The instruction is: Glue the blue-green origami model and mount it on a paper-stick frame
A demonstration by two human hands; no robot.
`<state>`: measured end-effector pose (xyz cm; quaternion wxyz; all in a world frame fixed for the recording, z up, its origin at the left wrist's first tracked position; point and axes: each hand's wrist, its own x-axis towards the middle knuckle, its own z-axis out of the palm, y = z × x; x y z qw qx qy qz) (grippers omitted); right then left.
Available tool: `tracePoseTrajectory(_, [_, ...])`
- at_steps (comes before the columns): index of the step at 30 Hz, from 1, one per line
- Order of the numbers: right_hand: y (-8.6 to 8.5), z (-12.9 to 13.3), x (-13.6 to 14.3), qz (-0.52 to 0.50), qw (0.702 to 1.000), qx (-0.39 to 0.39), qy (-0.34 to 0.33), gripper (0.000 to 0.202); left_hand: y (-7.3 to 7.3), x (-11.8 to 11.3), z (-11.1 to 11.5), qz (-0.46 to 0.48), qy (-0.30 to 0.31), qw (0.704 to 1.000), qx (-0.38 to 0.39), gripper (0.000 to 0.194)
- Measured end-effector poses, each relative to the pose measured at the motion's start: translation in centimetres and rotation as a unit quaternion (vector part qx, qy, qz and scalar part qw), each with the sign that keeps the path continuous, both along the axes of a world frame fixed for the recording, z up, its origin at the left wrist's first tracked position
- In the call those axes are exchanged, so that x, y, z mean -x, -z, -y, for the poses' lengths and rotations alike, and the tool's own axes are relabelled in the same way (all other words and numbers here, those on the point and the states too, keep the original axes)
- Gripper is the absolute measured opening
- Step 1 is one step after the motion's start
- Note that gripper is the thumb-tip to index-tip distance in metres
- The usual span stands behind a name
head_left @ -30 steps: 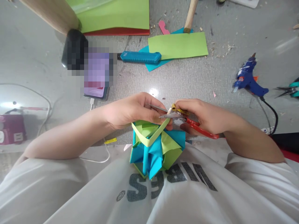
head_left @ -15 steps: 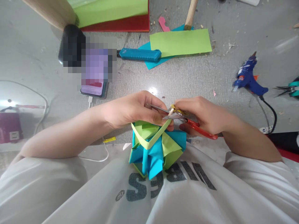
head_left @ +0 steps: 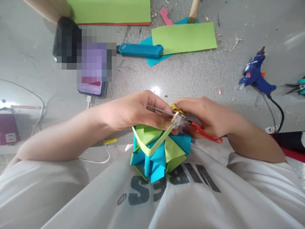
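A folded paper piece (head_left: 158, 152) in blue and light green rests against my white shirt at the table's near edge. My left hand (head_left: 133, 109) pinches the end of its light green paper strip (head_left: 154, 144), which loops over the top. My right hand (head_left: 209, 116) grips red-handled scissors (head_left: 190, 125). Their blades are apart around the strip's end, right at my left fingertips.
On the grey table lie a blue utility knife (head_left: 140, 50), green and blue paper sheets (head_left: 183, 37), a phone (head_left: 91, 76) on a charging cable, a blue glue gun (head_left: 256, 78) at the right, teal snips (head_left: 296, 87) and a wooden handle (head_left: 193, 10).
The scissor blades have shifted slightly down and left onto the strip's end. The view moved a little, and both hands stay together over the paper piece.
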<state>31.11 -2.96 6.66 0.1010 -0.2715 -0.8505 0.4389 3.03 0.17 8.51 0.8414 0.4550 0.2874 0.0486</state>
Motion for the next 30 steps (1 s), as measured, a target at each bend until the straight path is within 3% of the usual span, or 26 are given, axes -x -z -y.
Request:
tracePoseTrajectory(15, [0.5,-0.3,0.1,-0.017,0.994,-0.095,-0.046,0.019,-0.5,-0.3,0.0,-0.006,0.039,0.999,0.021,0.012])
tracePoseTrajectory(19, [1.1,-0.5,-0.1,-0.061,0.993,-0.105,-0.008,0.024,-0.5,-0.4,-0.1,-0.015,0.02,0.999,0.037,0.004])
tracePoseTrajectory(22, [1.1,-0.8,-0.1,-0.067,0.994,-0.074,0.045,0.037,-0.4,-0.4,0.0,-0.022,-0.003,0.999,0.043,0.003])
tracePoseTrajectory(25, [0.6,-1.5,-0.3,0.007,0.989,-0.013,0.147,0.054,-0.1,-0.5,0.1,-0.009,-0.018,0.999,0.044,0.008])
tracePoseTrajectory(28, [0.2,-2.4,-0.7,0.075,0.948,0.033,0.307,0.065,0.3,-0.4,-0.1,-0.004,-0.027,0.999,0.044,0.012])
tracePoseTrajectory(30, [0.1,-3.1,-0.9,0.108,0.906,0.009,0.408,0.071,0.6,-0.4,-0.4,-0.013,-0.036,0.998,0.045,0.012])
